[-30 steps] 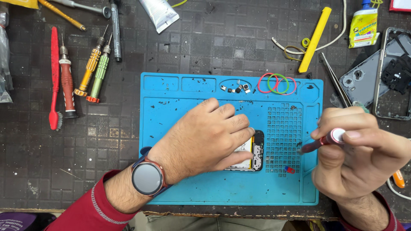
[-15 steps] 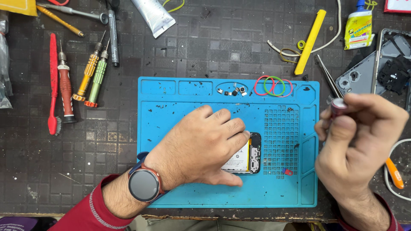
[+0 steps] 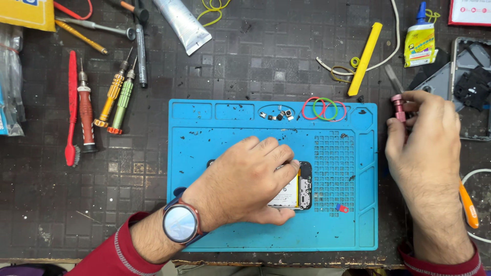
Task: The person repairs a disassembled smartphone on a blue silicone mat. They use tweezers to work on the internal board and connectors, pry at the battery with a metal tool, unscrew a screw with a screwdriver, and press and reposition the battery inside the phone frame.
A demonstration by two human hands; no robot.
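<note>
Head view: my left hand lies flat, fingers together, on the opened black phone, mid blue silicone mat.
My right hand pinches a pink-capped screwdriver past the mat's right edge; loose screws could scatter if bumped.

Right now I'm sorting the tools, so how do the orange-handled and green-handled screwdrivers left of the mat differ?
The orange-handled screwdriver has a yellow-orange grip; the green-handled screwdriver has a light green one. The orange-handled one lies further left, nearer the red screwdriver; the green-handled one lies nearer the blue mat. Both lie flat side by side, tilted alike, thin tips pointing up and away, with orange end caps.
</note>
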